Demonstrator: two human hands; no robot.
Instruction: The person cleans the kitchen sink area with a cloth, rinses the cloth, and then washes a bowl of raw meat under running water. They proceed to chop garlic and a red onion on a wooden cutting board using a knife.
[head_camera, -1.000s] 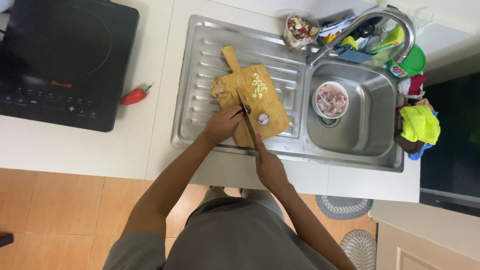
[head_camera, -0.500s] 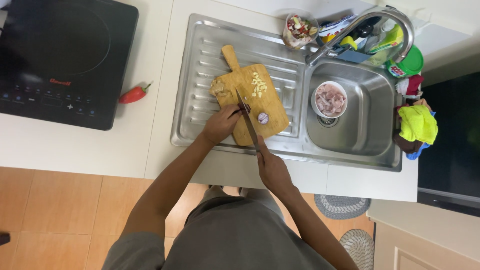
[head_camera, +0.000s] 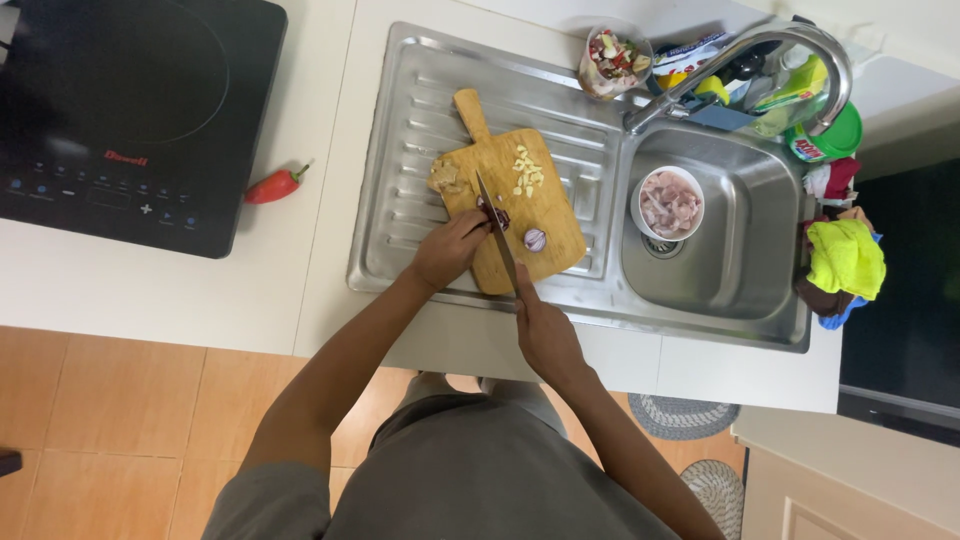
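Observation:
A wooden cutting board (head_camera: 545, 215) lies on the steel drainboard of the sink. My left hand (head_camera: 450, 248) presses a small purple shallot piece (head_camera: 500, 217) against the board. My right hand (head_camera: 543, 335) grips a knife (head_camera: 497, 230) whose blade runs up across the board and rests on that piece. Another halved shallot (head_camera: 535, 240) sits just right of the blade. Chopped pale garlic (head_camera: 526, 170) lies near the board's far side, and a yellowish chopped heap (head_camera: 445, 177) sits at its left edge.
A white bowl of raw meat pieces (head_camera: 668, 202) stands in the sink basin (head_camera: 740, 270). A cup of vegetable scraps (head_camera: 612, 60) sits behind the faucet (head_camera: 790, 50). A red chilli (head_camera: 272, 186) lies on the counter beside a black induction hob (head_camera: 130, 110). A yellow cloth (head_camera: 845, 257) hangs at right.
Both hands stay in place on the board; the knife blade has shifted only slightly over the shallot piece.

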